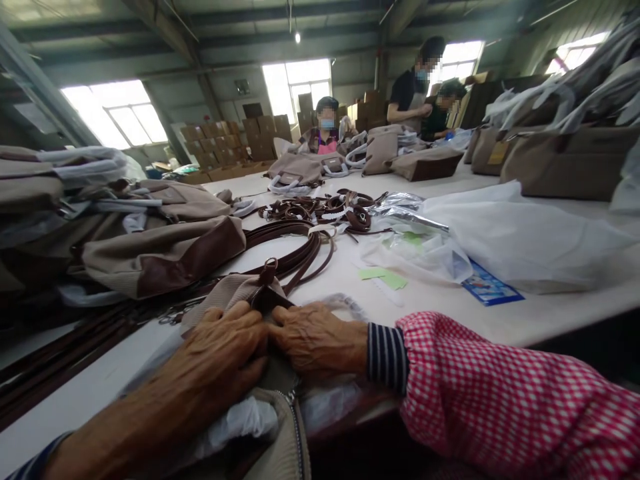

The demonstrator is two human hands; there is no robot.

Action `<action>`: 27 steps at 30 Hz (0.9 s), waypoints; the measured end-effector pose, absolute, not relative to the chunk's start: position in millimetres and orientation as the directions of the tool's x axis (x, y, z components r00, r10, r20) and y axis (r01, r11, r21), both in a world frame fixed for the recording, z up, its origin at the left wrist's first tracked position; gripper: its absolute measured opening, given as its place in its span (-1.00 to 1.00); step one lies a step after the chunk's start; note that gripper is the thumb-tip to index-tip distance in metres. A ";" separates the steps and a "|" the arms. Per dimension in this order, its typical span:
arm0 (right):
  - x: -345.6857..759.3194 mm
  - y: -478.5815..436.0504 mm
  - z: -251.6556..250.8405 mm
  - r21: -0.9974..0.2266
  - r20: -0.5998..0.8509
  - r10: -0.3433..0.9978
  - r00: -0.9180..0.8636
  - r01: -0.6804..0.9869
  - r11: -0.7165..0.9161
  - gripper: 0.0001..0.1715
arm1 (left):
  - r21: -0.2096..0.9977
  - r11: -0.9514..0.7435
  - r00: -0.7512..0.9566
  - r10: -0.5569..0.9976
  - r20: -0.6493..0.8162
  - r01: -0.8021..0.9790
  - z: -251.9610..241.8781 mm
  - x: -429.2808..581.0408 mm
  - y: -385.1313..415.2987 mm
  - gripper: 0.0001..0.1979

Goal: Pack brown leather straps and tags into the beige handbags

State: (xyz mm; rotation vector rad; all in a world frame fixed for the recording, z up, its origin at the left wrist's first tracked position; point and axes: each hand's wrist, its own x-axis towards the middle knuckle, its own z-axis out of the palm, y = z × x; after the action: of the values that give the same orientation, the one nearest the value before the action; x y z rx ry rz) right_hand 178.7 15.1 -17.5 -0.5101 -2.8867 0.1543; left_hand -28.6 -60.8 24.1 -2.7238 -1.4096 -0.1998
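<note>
A beige ribbed handbag (220,293) with dark brown trim lies at the table's near edge, its zipped top open. My left hand (227,343) closes over one side of the opening, its fingers curled on the fabric. Opposite it, my right hand (317,337) grips the other side, with some fingertips hidden inside the bag. An open metal zipper (299,420) runs down towards me. Crumpled white wrapping (250,420) shows beside my left wrist. At the bag's far end stands a small metal ring (271,263).
Beige and brown bags (165,257) are heaped on the left. Brown straps (300,253) lie coiled beyond my hands. White plastic sheeting (525,233), green paper slips (385,275) and a blue printed packet (490,283) are on the right. Co-workers (410,97) are across the table.
</note>
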 end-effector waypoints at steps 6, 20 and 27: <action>179.9 14.2 -18.2 -0.161 0.236 0.355 -0.905 0.324 0.932 -0.64 | 0.009 -0.609 0.601 0.785 0.151 0.793 27.2 -37.6 -60.2 -0.84; 222.0 26.0 21.9 -0.368 0.214 0.414 -0.885 0.319 0.873 -0.67 | -0.117 -0.643 0.652 0.755 0.067 0.757 28.2 -46.3 -67.9 -0.74; 314.3 71.8 23.1 0.080 0.067 0.784 -0.617 0.787 0.612 -0.79 | 0.008 -0.622 0.608 0.768 0.201 0.783 20.7 -64.8 -74.3 -0.77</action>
State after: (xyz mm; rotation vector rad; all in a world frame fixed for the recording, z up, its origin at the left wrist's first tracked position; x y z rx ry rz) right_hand 314.3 71.8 23.1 -1.3642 -2.7977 -0.1585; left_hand -64.8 -74.3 20.7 -2.7437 -1.3263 -0.2835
